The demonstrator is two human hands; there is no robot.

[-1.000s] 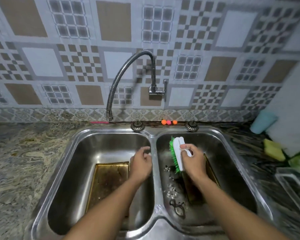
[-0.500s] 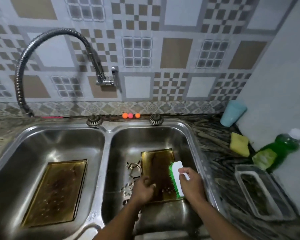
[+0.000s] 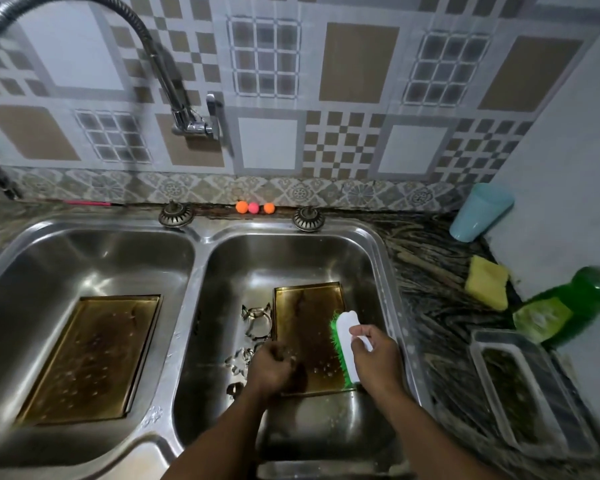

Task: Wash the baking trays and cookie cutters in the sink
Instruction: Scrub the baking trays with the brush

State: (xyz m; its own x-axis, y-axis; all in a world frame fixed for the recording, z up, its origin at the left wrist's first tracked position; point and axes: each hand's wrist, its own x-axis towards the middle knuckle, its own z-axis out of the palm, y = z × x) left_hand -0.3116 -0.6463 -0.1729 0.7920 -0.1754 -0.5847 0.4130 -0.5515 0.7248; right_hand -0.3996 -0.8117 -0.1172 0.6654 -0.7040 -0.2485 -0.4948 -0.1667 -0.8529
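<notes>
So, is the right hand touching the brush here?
Touching. The head view shows the right hand with its fingers wrapped round the white back of the brush, gripping it.

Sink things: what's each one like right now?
Brown metal baking tray in left basin: flat, stained, wet.
Brown metal baking tray in right basin: flat, brush at edge.
Green-bristled white brush: gripped by right hand.
Small metal cookie cutters: loose beside right tray.
Left hand: curled, blurred.
Green soap bottle: lying tilted.
</notes>
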